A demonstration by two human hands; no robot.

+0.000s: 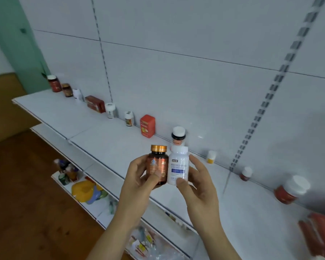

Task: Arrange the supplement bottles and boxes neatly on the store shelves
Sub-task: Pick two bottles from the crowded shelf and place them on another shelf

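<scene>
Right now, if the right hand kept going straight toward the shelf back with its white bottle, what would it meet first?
Probably the white-capped dark bottle standing just behind the white bottle held by the right hand; depth is unclear from this single view.

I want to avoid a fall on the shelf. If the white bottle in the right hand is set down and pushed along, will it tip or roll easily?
The white bottle looks tall and narrow, so a push near its cap may tip it. Its round body would probably roll if it fell on the shelf. The smooth plastic seems slippery, though the right hand grips it firmly.
</scene>
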